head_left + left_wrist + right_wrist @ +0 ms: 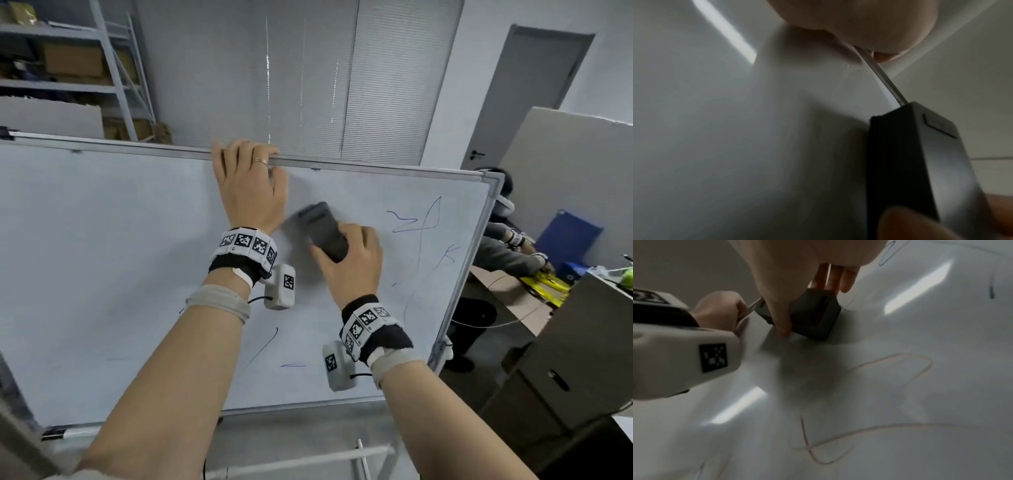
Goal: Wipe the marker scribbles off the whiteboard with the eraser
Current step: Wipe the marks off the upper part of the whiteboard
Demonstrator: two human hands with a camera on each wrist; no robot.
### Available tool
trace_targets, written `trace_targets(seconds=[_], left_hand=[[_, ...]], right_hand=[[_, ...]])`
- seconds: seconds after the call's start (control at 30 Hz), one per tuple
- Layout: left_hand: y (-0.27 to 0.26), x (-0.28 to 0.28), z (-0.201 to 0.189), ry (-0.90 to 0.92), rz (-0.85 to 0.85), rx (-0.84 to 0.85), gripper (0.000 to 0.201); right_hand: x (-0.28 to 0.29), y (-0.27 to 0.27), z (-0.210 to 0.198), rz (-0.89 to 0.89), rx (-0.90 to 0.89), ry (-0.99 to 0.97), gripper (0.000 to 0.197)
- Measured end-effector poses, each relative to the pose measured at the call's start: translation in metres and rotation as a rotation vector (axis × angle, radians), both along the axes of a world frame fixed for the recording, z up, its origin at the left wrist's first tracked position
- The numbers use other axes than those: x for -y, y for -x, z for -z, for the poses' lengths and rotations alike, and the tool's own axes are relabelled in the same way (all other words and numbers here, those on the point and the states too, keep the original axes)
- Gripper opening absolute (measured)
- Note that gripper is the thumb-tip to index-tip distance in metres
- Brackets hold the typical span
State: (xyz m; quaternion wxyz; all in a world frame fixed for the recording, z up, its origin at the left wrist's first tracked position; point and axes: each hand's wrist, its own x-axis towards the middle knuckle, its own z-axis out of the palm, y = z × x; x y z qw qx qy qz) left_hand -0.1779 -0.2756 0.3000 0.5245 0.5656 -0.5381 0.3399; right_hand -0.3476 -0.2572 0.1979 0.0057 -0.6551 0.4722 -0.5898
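Note:
A large whiteboard fills the head view, tilted down to the right. My left hand grips its top frame, fingers curled over the rail. My right hand holds a dark grey eraser flat against the board near the upper middle. Blue marker scribbles remain right of the eraser, and short strokes lie lower down. In the left wrist view the eraser stands close, below the frame rail. In the right wrist view thumb and fingers pinch the eraser, with faint lines below it.
Behind the board hang grey blinds, with metal shelving holding boxes at the left. At the right another person sits at a desk, near a grey cabinet and a door.

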Motion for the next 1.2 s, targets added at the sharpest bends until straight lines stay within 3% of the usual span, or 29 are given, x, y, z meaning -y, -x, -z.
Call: trace_targets(seconds=[0.1, 0.27, 0.33, 0.4, 0.5, 0.63, 0.7, 0.8, 0.93, 1.07, 1.13, 1.2], left_hand=[[-0.003, 0.003, 0.0, -0.019, -0.008, 0.02, 0.027], [0.009, 0.01, 0.001, 0.005, -0.012, -0.027, 0.025], [0.013, 0.013, 0.001, -0.001, -0.013, -0.047, 0.025], [0.014, 0.016, 0.001, -0.008, -0.024, -0.068, 0.026], [0.01, 0.014, 0.002, -0.022, -0.049, -0.064, 0.027], [0.003, 0.009, 0.003, -0.027, -0.081, -0.012, 0.027], [0.007, 0.008, 0.002, -0.033, -0.083, -0.009, 0.026], [0.017, 0.009, -0.001, -0.033, -0.102, -0.073, 0.026], [0.05, 0.012, -0.005, -0.109, -0.141, -0.108, 0.026], [0.109, 0.016, -0.005, -0.202, -0.004, 0.063, 0.037], [0.129, 0.018, -0.004, -0.197, 0.025, 0.059, 0.039], [0.135, 0.021, -0.002, -0.163, 0.016, 0.042, 0.036]], right_hand=[[0.004, 0.0, 0.006, -0.007, -0.047, -0.028, 0.049], [0.02, 0.054, 0.014, 0.161, 0.265, -0.028, 0.05], [0.022, 0.06, 0.015, 0.181, 0.303, -0.079, 0.051], [0.022, 0.049, 0.014, 0.09, 0.252, -0.148, 0.05], [0.015, 0.021, 0.014, -0.091, 0.026, -0.212, 0.052], [0.009, 0.014, 0.021, -0.091, -0.137, -0.164, 0.051], [0.012, 0.028, 0.025, -0.028, -0.087, -0.144, 0.051], [0.018, 0.061, 0.025, 0.078, 0.122, -0.125, 0.051], [0.021, 0.089, 0.013, 0.136, 0.191, -0.101, 0.055], [0.018, 0.092, 0.0, 0.065, 0.036, 0.008, 0.049], [0.019, 0.098, -0.003, 0.08, -0.042, 0.04, 0.045], [0.022, 0.113, -0.003, 0.112, 0.008, 0.028, 0.043]])
